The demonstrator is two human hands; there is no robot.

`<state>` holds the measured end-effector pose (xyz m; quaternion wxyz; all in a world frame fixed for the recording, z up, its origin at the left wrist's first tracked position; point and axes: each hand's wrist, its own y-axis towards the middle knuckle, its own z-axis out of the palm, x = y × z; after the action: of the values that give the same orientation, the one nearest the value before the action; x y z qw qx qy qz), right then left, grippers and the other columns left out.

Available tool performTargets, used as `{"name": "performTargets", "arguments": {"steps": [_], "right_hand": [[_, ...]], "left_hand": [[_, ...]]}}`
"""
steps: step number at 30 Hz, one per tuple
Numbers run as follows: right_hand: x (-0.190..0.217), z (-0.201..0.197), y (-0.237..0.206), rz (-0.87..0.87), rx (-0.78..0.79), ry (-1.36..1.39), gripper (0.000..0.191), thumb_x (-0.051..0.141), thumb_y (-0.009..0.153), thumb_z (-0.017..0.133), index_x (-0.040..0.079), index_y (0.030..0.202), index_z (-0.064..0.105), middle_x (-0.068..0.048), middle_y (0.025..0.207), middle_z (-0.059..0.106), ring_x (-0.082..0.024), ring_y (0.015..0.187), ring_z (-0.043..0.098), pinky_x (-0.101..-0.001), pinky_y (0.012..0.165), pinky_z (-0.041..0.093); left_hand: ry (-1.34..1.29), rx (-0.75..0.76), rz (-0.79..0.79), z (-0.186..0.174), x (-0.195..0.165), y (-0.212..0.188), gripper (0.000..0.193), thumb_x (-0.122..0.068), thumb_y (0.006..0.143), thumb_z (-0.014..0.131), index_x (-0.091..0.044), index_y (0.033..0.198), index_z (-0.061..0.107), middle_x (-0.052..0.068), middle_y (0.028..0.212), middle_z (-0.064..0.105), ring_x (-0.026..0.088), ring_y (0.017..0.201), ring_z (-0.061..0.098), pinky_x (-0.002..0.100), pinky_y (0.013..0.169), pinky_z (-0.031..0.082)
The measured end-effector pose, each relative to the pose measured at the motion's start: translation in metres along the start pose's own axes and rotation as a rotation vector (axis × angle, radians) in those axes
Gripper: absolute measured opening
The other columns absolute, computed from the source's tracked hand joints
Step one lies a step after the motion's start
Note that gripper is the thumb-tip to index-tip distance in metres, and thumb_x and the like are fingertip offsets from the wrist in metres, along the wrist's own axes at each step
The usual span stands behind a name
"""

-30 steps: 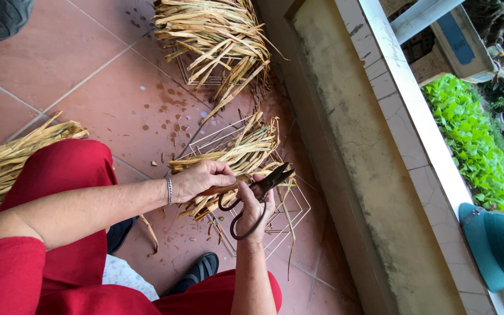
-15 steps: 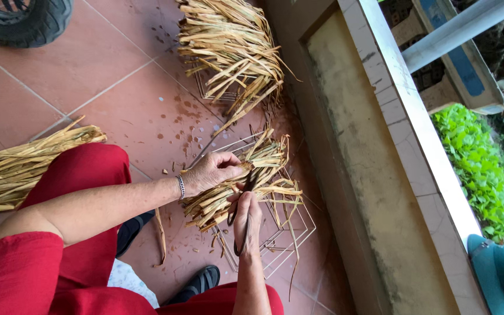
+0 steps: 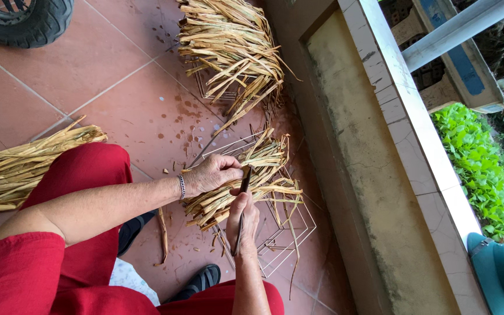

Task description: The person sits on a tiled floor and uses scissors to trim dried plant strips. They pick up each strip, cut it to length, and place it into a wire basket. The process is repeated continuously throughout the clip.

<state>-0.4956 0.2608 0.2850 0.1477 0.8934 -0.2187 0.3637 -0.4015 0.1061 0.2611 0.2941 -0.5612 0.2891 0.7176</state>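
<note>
Straw-coloured dried leaf strips (image 3: 246, 186) lie in a loose bundle across a white wire frame (image 3: 290, 233) on the terracotta tiled floor (image 3: 106, 87), close by a low concrete wall (image 3: 368, 163). The left hand (image 3: 214, 174) is clenched over the middle of the bundle, pinning it down, while the right hand (image 3: 243, 224) grasps dark metal shears (image 3: 241, 204) seen edge-on, blades tucked in among the strips by the left fingers. Such strips look light, dry and papery: stiff along their length, likely to split or fray, and apt to slide apart unless gathered tight. A firm grip near the middle, where the strands cross, seems soundest. More strips are heaped further off (image 3: 231, 46) and by the red-clad knee (image 3: 24, 169).
</note>
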Motion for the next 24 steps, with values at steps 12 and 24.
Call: {"name": "performTargets", "arguments": {"steps": [12,24], "right_hand": [[0.005,-0.002,0.006,-0.038,0.07,0.013,0.074,0.067,0.101,0.018,0.009,0.111,0.063,-0.008,0.07,0.064,-0.028,0.07,0.068,-0.0426,0.069,0.053],[-0.004,0.0,0.001,-0.124,-0.08,0.019,0.08,0.069,0.102,0.016,0.008,0.107,0.067,-0.005,0.062,0.057,-0.021,0.059,0.062,-0.0364,0.059,0.047]], "left_hand": [[-0.081,0.073,-0.126,-0.005,-0.017,-0.005,0.016,-0.016,0.092,0.069,-0.002,0.098,0.076,0.001,0.086,0.075,0.005,0.078,0.066,0.023,0.071,0.055],[-0.114,0.1,-0.154,-0.003,0.0,-0.004,0.013,-0.015,0.091,0.068,-0.004,0.093,0.075,0.001,0.085,0.073,0.006,0.078,0.064,0.024,0.071,0.054]]}}
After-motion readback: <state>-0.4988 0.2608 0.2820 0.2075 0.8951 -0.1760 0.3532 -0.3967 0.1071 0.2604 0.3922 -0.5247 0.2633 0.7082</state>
